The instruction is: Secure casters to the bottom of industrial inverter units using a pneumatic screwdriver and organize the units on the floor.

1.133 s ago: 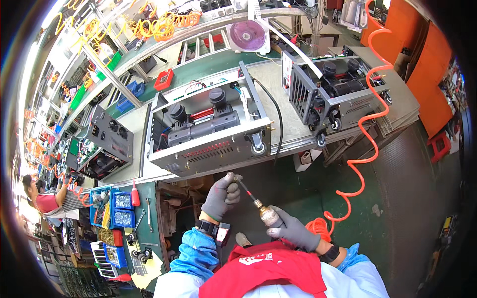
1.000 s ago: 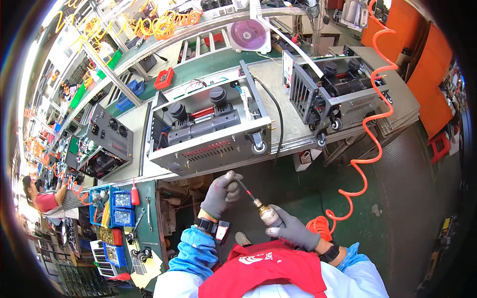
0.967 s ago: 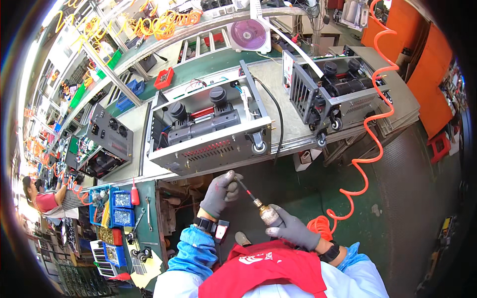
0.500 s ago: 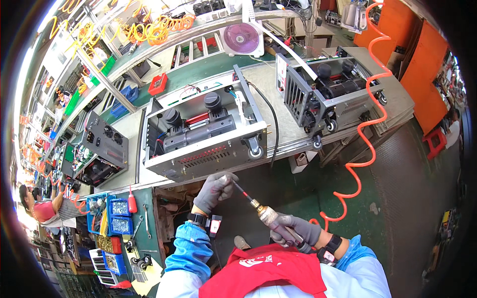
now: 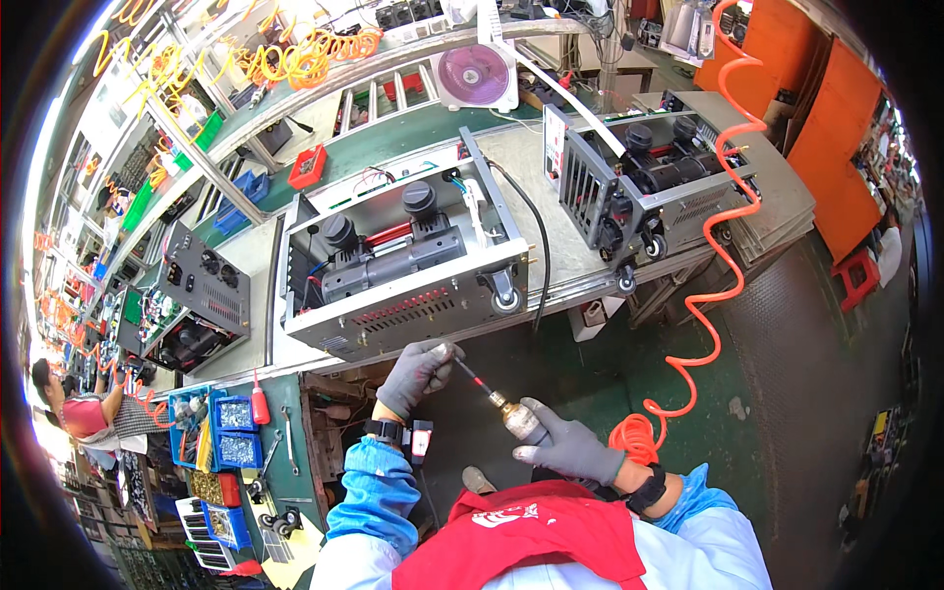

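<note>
My right hand, in a grey glove, is wrapped round the body of an air screwdriver with a brass collar. Its long bit slants up and left to my left hand, also gloved in grey. The left fingers are pinched together at the bit's tip; whatever is between them is too small to make out. Just beyond that hand stands an open grey metal case on the bench. Inside it sits a dark compressor motor with two round black heads, and a caster is fixed at its near right corner.
An orange coiled hose hangs on the right, its lower loops beside my right wrist. Another open case stands farther right, and one more at left. Blue bins of small hardware and wrenches lie on the left bench.
My right hand has shifted forward on the screwdriver, its fingers now over the body. The orange hose has swung, its lower loops bunching near my wrist. My left hand stays at the bit's tip.
</note>
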The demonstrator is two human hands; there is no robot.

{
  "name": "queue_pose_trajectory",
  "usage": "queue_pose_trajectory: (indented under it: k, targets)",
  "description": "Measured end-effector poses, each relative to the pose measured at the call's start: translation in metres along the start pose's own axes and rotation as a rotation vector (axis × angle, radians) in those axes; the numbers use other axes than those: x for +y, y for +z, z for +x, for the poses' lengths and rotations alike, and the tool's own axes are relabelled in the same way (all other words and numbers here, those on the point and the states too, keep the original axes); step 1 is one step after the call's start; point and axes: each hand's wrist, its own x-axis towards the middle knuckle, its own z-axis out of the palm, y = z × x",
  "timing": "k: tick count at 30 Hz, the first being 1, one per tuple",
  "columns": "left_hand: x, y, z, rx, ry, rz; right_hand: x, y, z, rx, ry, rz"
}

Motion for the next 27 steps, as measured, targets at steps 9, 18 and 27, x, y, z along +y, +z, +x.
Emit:
queue_pose_trajectory:
  k: [9,18,27]
  targets:
    - [-0.009,0.001,0.004,-0.121,0.078,-0.249,0.013,0.001,0.009,-0.342,0.014,0.806]
    - [-0.004,0.039,0.014,0.075,0.213,-0.135,0.008,0.033,0.029,0.214,-0.203,0.375]
    - [-0.029,0.072,-0.004,-0.056,0.044,0.278,-0.001,0.032,0.063,0.413,-0.230,0.503]
